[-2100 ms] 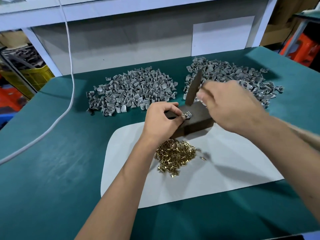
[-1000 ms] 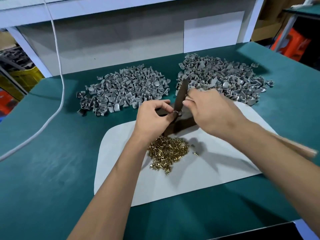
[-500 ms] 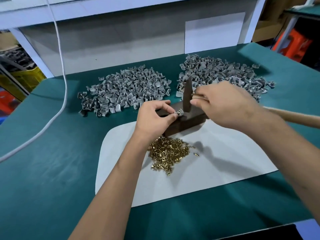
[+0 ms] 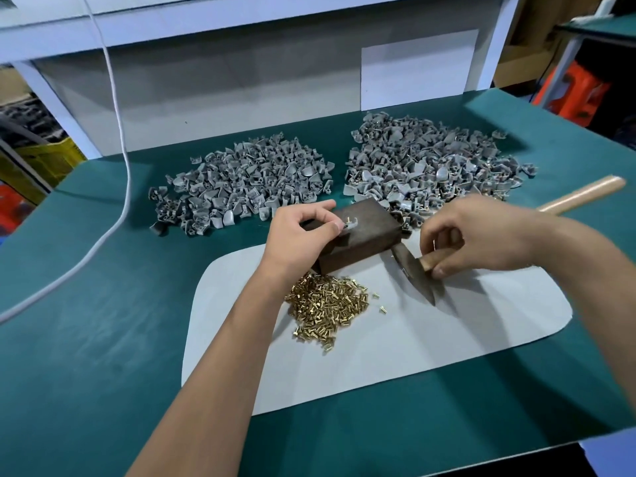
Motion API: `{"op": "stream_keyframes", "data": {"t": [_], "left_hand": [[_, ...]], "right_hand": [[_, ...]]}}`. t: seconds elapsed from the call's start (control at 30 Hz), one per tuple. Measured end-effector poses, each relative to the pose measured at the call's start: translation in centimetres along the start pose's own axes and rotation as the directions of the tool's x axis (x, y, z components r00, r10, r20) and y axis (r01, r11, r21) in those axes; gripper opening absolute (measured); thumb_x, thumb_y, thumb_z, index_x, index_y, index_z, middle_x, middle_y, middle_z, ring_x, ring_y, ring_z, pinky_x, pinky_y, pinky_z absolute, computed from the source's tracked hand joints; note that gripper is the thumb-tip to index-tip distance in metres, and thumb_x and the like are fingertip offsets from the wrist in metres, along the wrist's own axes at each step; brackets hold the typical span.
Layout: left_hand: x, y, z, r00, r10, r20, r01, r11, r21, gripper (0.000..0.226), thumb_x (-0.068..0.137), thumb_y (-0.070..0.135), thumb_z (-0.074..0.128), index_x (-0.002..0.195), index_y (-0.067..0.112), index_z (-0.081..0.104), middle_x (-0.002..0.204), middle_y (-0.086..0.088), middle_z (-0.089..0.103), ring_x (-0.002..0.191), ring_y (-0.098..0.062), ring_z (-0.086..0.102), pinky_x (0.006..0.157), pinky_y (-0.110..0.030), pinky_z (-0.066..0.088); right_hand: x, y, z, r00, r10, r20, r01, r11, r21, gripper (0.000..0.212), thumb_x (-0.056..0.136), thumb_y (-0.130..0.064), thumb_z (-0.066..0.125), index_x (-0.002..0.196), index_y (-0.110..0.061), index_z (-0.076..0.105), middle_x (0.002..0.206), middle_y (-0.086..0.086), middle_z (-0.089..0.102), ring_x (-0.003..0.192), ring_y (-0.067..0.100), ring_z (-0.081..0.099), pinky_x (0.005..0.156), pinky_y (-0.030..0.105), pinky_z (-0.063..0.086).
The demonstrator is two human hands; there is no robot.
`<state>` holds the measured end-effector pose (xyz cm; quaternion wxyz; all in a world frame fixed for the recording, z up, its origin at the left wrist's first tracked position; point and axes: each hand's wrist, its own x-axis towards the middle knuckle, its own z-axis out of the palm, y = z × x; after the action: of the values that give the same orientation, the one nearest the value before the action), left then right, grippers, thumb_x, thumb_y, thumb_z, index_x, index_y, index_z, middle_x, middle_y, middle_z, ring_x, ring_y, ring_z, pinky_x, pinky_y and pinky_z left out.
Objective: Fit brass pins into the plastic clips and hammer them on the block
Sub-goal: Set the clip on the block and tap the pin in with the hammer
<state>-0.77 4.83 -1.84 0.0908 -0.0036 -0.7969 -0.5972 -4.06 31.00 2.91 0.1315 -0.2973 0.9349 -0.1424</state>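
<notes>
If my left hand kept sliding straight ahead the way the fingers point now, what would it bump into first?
The left hand already pinches a grey clip on the dark block, its fingers pointing right across the top. Going on, it would probably sweep over the block toward the right clip pile; depth is unclear.

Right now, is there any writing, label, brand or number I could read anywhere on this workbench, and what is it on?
None can be read.
White panel on the back wall: blank.
White mat under the work: blank.
Dark block, hammer and its wooden handle: no marks visible.
Grey plastic clips and brass pins: too small to show any stamping.
Orange and yellow crates at the edges: too blurred to tell.
</notes>
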Motion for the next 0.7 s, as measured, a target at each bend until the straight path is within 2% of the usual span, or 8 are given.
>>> {"op": "stream_keyframes", "data": {"t": [0.13, 0.27, 0.33, 0.4, 0.47, 0.57, 0.63, 0.7], "left_hand": [[0.0, 0.0, 0.0, 1.000, -0.004, 0.003, 0.004, 1.000, -0.003, 0.021, 0.087, 0.008, 0.076, 0.072, 0.022, 0.078, 0.126, 0.003, 0.072, 0.106, 0.012, 0.064, 0.092, -0.018, 0.047], [0.0, 0.0, 0.0, 1.000, -0.011, 0.001, 0.011, 1.000, 0.005, 0.016, 0.087, 0.010, 0.077, 0.075, 0.019, 0.078, 0.127, 0.005, 0.071, 0.109, 0.009, 0.063, 0.095, -0.021, 0.047], [-0.2, 0.2, 0.0, 1.000, -0.008, 0.001, 0.008, 1.000, -0.007, 0.018, 0.087, 0.009, 0.076, 0.073, 0.020, 0.078, 0.128, 0.004, 0.071, 0.112, 0.004, 0.064, 0.096, -0.025, 0.048], [-0.2, 0.3, -0.1, 1.000, 0.004, -0.001, -0.004, 1.000, -0.023, 0.021, 0.087, 0.007, 0.076, 0.072, 0.021, 0.077, 0.128, 0.001, 0.070, 0.115, 0.000, 0.065, 0.097, -0.027, 0.049], [-0.2, 0.3, -0.2, 1.000, 0.011, -0.001, -0.011, 0.999, -0.050, 0.022, 0.087, 0.004, 0.075, 0.071, 0.019, 0.076, 0.127, -0.003, 0.071, 0.117, -0.005, 0.066, 0.104, -0.038, 0.051], [0.0, 0.1, -0.4, 0.999, 0.024, -0.022, -0.025, 0.998, -0.054, 0.023, 0.087, 0.005, 0.076, 0.070, 0.022, 0.076, 0.125, -0.002, 0.072, 0.119, -0.009, 0.066, 0.109, -0.050, 0.048], [0.2, -0.1, -0.6, 0.997, 0.040, -0.065, -0.041, 0.999, -0.019, 0.018, 0.086, 0.013, 0.076, 0.071, 0.022, 0.076, 0.123, 0.004, 0.073, 0.118, -0.006, 0.065, 0.110, -0.050, 0.047], [0.6, -0.6, -1.0, 0.986, 0.068, -0.154, -0.053, 0.993, 0.102, 0.017, 0.088, 0.020, 0.075, 0.072, 0.025, 0.074, 0.120, 0.008, 0.073, 0.117, -0.006, 0.064, 0.109, -0.046, 0.047]], "right_hand": [[0.4, -0.1, -0.3, 0.998, -0.017, -0.062, 0.017, 1.000, 0.004, 0.014, 0.076, -0.030, 0.089, 0.079, -0.032, 0.076, 0.072, -0.018, 0.071, 0.071, -0.001, 0.065, 0.067, 0.019, 0.051], [1.8, -1.5, -0.1, 0.934, -0.036, -0.355, 0.079, 0.991, 0.107, 0.013, 0.084, -0.021, 0.082, 0.080, -0.030, 0.073, 0.069, -0.016, 0.071, 0.070, -0.005, 0.065, 0.064, 0.007, 0.047], [2.7, -2.9, 0.7, 0.904, -0.073, -0.421, 0.124, 0.988, 0.095, 0.013, 0.085, -0.025, 0.081, 0.093, -0.032, 0.072, 0.077, -0.016, 0.069, 0.073, -0.003, 0.064, 0.072, 0.015, 0.052], [3.6, -4.1, 1.6, 0.894, -0.138, -0.427, 0.178, 0.983, 0.055, 0.028, 0.085, -0.031, 0.081, 0.111, -0.031, 0.069, 0.089, -0.015, 0.068, 0.080, 0.000, 0.062, 0.080, 0.026, 0.055], [4.6, -4.8, 2.4, 0.878, -0.199, -0.435, 0.229, 0.973, 0.016, 0.039, 0.085, -0.034, 0.080, 0.120, -0.028, 0.066, 0.099, -0.009, 0.066, 0.089, 0.008, 0.060, 0.086, 0.032, 0.053], [5.9, -5.2, 3.0, 0.843, -0.270, -0.465, 0.291, 0.956, -0.026, 0.028, 0.087, -0.031, 0.078, 0.112, -0.018, 0.072, 0.100, -0.001, 0.066, 0.096, 0.018, 0.059, 0.090, 0.043, 0.050], [6.4, -4.9, 3.2, 0.819, -0.285, -0.498, 0.309, 0.950, -0.037, 0.022, 0.090, -0.031, 0.075, 0.104, -0.014, 0.075, 0.094, 0.002, 0.067, 0.093, 0.022, 0.061, 0.085, 0.046, 0.051], [6.5, -4.2, 3.6, 0.788, -0.239, -0.567, 0.269, 0.963, -0.032, 0.024, 0.093, -0.038, 0.070, 0.099, -0.015, 0.077, 0.089, 0.000, 0.067, 0.088, 0.020, 0.061, 0.082, 0.044, 0.052]]}}
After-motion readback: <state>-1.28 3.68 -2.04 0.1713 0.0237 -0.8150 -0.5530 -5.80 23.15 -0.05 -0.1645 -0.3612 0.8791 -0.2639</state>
